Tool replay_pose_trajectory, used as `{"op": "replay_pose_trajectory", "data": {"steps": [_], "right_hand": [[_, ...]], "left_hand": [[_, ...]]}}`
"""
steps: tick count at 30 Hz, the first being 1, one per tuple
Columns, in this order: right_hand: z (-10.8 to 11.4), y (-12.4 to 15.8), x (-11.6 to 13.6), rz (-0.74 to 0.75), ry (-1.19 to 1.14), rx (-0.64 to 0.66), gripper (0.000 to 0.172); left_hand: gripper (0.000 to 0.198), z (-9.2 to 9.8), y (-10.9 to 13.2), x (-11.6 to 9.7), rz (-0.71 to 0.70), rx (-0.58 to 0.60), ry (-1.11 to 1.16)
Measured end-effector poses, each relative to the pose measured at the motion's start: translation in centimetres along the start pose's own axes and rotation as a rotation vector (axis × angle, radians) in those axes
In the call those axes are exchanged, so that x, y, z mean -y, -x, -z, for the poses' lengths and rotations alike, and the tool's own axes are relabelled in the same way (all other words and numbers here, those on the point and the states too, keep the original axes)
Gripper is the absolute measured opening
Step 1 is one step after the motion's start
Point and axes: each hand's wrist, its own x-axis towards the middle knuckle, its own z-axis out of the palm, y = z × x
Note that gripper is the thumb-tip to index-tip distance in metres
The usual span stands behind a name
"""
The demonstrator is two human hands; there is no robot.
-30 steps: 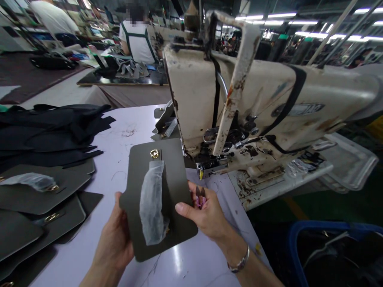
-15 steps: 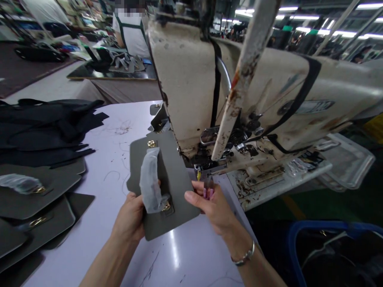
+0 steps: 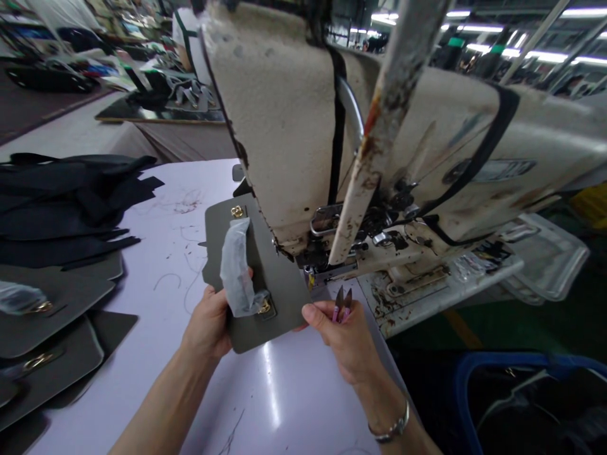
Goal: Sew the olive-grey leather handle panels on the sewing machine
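A grey-green bag panel (image 3: 279, 284) is held tilted above the table, its handle (image 3: 236, 268) wrapped in translucent plastic and fixed with gold rings. My left hand (image 3: 207, 325) grips the panel's left edge, thumb in front near the handle and the other fingers mostly hidden behind. At the lower right edge, my right hand (image 3: 346, 338) pinches the panel between thumb and fingers. Small pink-handled thread snips (image 3: 342, 304) are tucked in that same hand, blades pointing up and parted. Just beyond the panel stands the needle area of a sewing machine (image 3: 284, 126).
Grey-green panels (image 3: 57, 373) with wrapped handles lie at left, below a pile of black pieces (image 3: 66, 208). Loose threads are scattered on the pale table (image 3: 180, 404). A blue-rimmed bin (image 3: 462, 392) stands at lower right. Another person (image 3: 192, 44) is behind the machine.
The panel's lower edge has risen a little in the view, and my right hand has shifted slightly right. The snips show more clearly, blades turned up. My view has also moved slightly.
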Motion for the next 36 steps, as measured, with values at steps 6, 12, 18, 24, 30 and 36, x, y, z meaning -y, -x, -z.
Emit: {"op": "replay_pose_trajectory", "data": {"steps": [6, 12, 18, 24, 30, 36], "right_hand": [[-0.9, -1.0, -0.1, 0.072, 0.115, -0.103, 0.033], [-1.3, -2.1, 0.2, 0.052, 0.03, -0.17, 0.032], [-2.3, -3.1, 0.2, 0.132, -0.046, -0.254, 0.035], [-3.3, -3.2, -0.1, 0.12, -0.152, -0.307, 0.035], [-3.4, -3.3, -0.5, 0.115, -0.158, -0.332, 0.034], [-3.9, -2.5, -0.7, 0.132, -0.134, -0.334, 0.037]], "left_hand": [[0.067, -0.2, -1.3, -0.4, -0.072, -0.067, -0.025], [0.06, -1.2, -2.4, -0.6, -0.138, -0.045, -0.067], [0.043, -2.6, -3.4, -1.7, -0.182, -0.054, -0.085], [0.03, -3.2, -3.5, -2.6, -0.167, -0.05, -0.111], [0.033, -3.1, -3.7, -2.2, -0.164, -0.089, -0.146], [0.037, -2.7, -3.9, -2.1, -0.211, -0.072, -0.178]]}}
